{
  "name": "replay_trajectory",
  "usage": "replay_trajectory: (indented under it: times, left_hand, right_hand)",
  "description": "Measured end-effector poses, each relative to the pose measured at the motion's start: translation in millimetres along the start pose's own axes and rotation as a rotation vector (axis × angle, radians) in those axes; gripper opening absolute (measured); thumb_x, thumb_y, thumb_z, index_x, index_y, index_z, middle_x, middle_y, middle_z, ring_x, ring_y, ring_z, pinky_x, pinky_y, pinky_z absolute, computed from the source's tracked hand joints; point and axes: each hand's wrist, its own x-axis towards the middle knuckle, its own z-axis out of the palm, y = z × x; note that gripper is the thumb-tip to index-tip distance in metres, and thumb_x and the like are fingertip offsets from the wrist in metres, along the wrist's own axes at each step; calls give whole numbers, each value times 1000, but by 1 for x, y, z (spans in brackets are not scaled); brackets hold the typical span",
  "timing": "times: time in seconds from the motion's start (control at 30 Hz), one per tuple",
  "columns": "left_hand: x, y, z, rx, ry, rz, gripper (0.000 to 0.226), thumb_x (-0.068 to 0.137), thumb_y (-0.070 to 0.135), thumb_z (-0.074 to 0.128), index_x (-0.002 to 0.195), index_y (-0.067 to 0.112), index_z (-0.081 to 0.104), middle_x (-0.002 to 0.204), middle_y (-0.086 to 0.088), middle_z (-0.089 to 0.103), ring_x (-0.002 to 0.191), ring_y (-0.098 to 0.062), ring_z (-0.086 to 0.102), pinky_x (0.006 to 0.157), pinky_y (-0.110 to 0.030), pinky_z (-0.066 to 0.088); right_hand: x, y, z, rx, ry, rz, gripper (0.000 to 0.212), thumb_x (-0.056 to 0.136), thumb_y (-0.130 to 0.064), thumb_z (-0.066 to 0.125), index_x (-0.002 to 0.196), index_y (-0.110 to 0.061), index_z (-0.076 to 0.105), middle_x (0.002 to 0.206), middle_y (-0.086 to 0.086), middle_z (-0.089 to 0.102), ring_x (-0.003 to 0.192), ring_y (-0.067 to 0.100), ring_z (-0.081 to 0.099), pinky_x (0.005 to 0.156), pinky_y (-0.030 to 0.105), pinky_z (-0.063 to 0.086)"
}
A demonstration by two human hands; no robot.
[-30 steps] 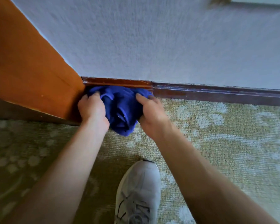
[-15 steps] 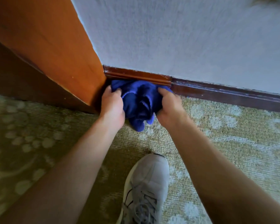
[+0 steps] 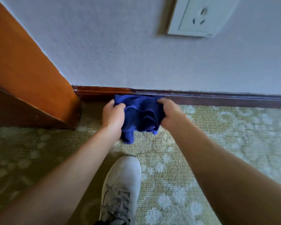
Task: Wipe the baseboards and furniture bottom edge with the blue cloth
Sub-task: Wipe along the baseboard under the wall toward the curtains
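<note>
A bunched blue cloth [image 3: 140,113] is pressed against the dark wooden baseboard [image 3: 217,99] where wall meets carpet. My left hand [image 3: 113,116] grips the cloth's left side and my right hand [image 3: 170,113] grips its right side. A loose corner of the cloth hangs down toward the carpet. To the left stands orange-brown wooden furniture [image 3: 31,75], its bottom edge [image 3: 31,117] dark and close to the floor, a short gap away from my left hand.
Green patterned carpet [image 3: 217,135] covers the floor. My grey sneaker [image 3: 122,187] stands just behind the cloth. A white wall socket [image 3: 196,15] sits on the textured wall, above and to the right.
Both hands have slid the cloth to the right along the baseboard, away from the furniture corner. A stretch of baseboard beside the furniture now shows, and the socket has come into view.
</note>
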Motion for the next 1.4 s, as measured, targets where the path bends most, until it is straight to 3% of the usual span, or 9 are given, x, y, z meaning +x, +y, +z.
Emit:
replay_trajectory:
  times: [0.17,0.33,0.53,0.73,0.87,1.03,1.17,1.3,1.4]
  left_hand:
    - [-28,23,-1,-131,-40,-43,20,94,6,51,85,17,66,85,-3,69,81,-23,64,67,-28,49]
    - [-69,46,6,-262,-191,-171,16,95,6,54,101,14,66,93,-11,70,86,-27,66,67,-28,53]
    - [-66,42,15,-47,37,-132,14,84,3,57,84,14,66,81,-9,68,77,-27,64,68,-33,50]
    - [-49,25,42,168,172,69,30,91,12,49,115,19,66,109,-5,70,102,-29,63,93,-37,49]
    - [-31,25,58,297,280,197,22,93,13,55,111,6,65,110,-14,69,105,-35,61,82,-28,39]
    - [-28,18,90,323,350,307,13,90,12,63,83,1,61,78,-16,67,76,-34,60,61,-21,25]
    - [-27,17,105,388,247,305,12,88,14,66,88,2,65,80,-10,68,74,-25,55,62,-21,26]
    - [-14,14,84,283,506,250,13,88,12,65,93,0,67,87,-17,70,80,-30,61,67,-17,29]
    - [-8,9,83,260,604,289,14,89,10,63,95,-1,67,87,-15,68,83,-29,61,68,-16,30]
  right_hand:
    - [-51,-30,-24,-151,-45,27,7,81,-1,58,85,0,63,96,22,66,88,31,63,93,57,51]
    - [-88,-50,-42,-69,-42,43,9,88,-1,51,87,-3,60,95,18,61,81,27,59,75,42,52]
    - [-91,-35,-53,-51,-89,50,25,84,-2,57,108,4,63,101,23,66,86,33,65,80,48,56]
    - [-56,-8,-48,13,-64,59,36,82,1,57,118,5,58,115,29,65,105,40,66,91,60,51]
    - [-29,-14,-41,21,-47,98,34,86,0,52,119,1,61,114,26,66,103,40,66,87,58,54]
    - [-9,-19,-44,-10,20,159,35,92,-1,43,117,-9,65,115,20,68,104,37,66,83,48,57]
    - [-12,-27,-61,61,115,204,32,90,-5,50,120,-6,61,114,20,67,98,36,67,81,49,56]
    - [-26,-31,-34,139,-53,113,17,91,2,51,98,-4,65,111,22,67,87,31,65,91,47,51]
    - [-26,-26,-17,142,-139,108,28,92,3,51,118,5,58,122,26,63,105,36,65,96,48,50]
